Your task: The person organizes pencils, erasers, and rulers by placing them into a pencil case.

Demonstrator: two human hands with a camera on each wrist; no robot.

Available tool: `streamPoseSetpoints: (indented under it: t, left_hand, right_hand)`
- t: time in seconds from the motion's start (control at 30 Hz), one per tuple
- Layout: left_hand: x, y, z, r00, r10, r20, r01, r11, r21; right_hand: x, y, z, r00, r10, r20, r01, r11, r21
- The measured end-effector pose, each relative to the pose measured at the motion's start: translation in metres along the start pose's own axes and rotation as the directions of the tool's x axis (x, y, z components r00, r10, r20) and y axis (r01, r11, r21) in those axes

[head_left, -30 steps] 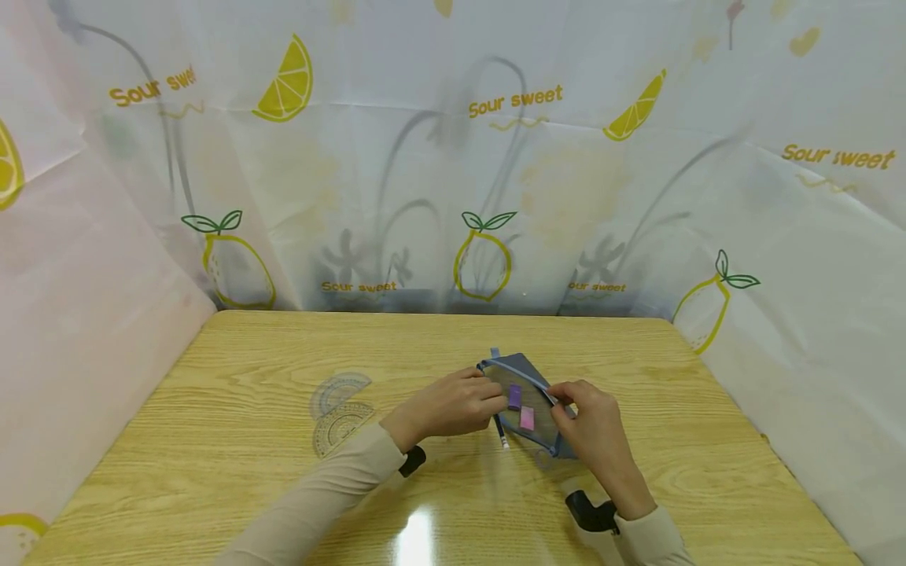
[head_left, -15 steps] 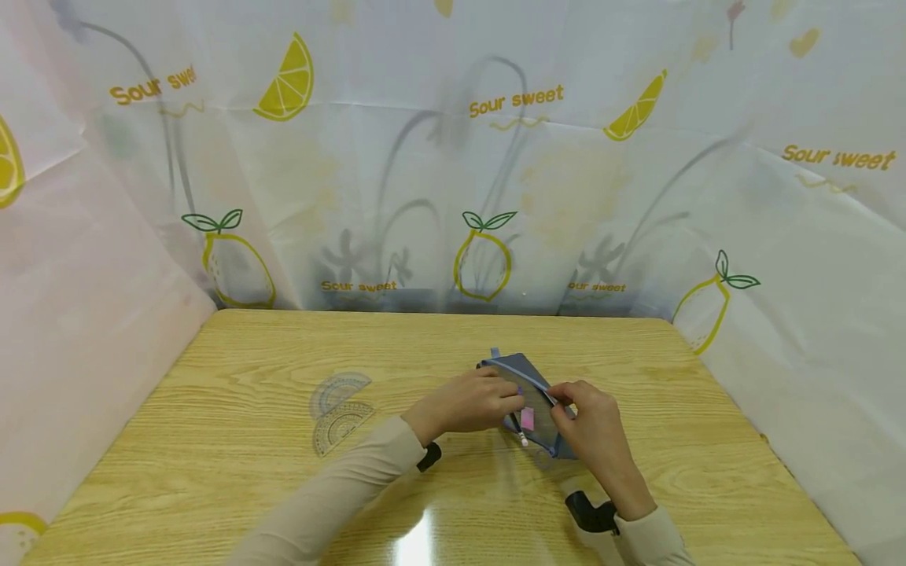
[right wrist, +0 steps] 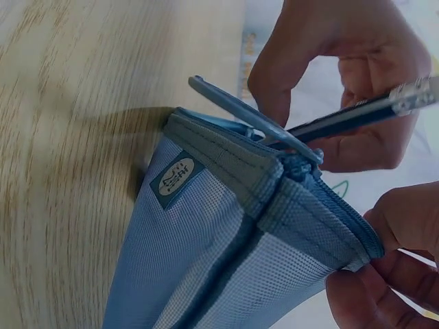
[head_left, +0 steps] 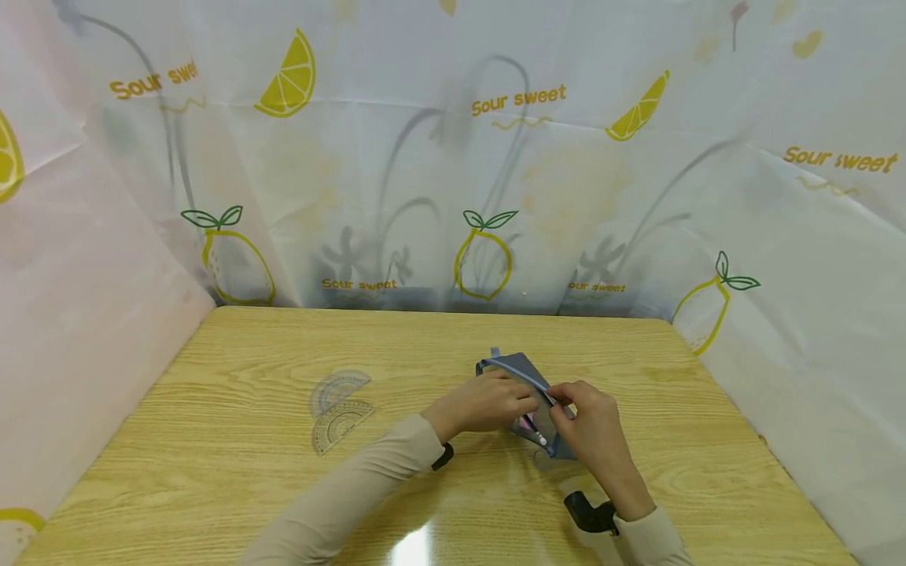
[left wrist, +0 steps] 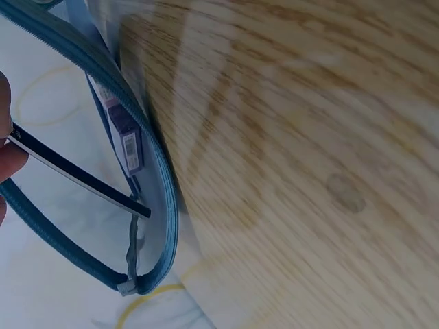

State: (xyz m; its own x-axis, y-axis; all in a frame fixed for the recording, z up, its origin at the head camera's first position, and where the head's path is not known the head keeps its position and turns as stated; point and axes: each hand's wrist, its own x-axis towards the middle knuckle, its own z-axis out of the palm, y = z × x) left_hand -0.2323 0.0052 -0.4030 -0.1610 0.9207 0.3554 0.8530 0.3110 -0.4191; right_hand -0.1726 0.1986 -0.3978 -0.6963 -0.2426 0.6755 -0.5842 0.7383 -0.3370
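On the left, we are seeing two clear half-round protractors (head_left: 341,425) lying on the wood-grained table (head_left: 212,393), one just beyond the other; whether their edges are overlapping, we cannot tell. Moving right, we are finding a beige sleeve (head_left: 354,487) and then the left hand (head_left: 488,405), whose fingers are pinching a dark pencil (left wrist: 79,171). The pencil is slanting at the mouth of a blue pouch (right wrist: 195,240), its white eraser end pointing toward the near side of the table. The pouch is sitting right of the table's middle, its zip undone and its mouth gaping. Inside it, we are making out a purple block (left wrist: 127,140) bearing a barcode label and, partly hidden, something pink (head_left: 527,421). Farther right, the right hand (head_left: 593,417) is gripping the pouch's rim between thumb and fingers. Behind everything, a lemon-printed sheet (head_left: 396,181) is hanging.
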Motion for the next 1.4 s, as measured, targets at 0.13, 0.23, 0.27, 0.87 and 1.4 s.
streamPoseSetpoints:
  t: [0.13, 0.23, 0.27, 0.87, 1.4]
  left_hand:
    - [0.003, 0.002, 0.004, 1.000, -0.003, 0.013, 0.003, 1.000, -0.001]
    - [0.004, 0.003, 0.007, 1.000, -0.005, 0.020, 0.005, 1.000, 0.002]
    - [0.005, 0.003, 0.008, 1.000, -0.006, 0.022, 0.006, 1.000, 0.006]
    - [0.014, 0.011, 0.010, 0.992, -0.020, 0.124, 0.010, 0.997, 0.081]
    - [0.010, 0.008, 0.018, 0.998, 0.059, 0.039, -0.065, 0.978, 0.200]
  right_hand:
    - [0.000, 0.000, 0.000, 1.000, -0.003, 0.003, 0.003, 1.000, 0.008]
    - [0.000, 0.000, 0.000, 1.000, 0.000, 0.004, -0.001, 1.000, 0.011]
    - [0.000, 0.000, 0.000, 1.000, 0.002, 0.005, -0.002, 1.000, 0.013]
    - [-0.001, 0.001, -0.002, 0.999, 0.013, 0.037, -0.013, 1.000, 0.006]
    - [-0.001, -0.001, -0.004, 0.999, 0.013, 0.040, -0.014, 1.000, 0.027]
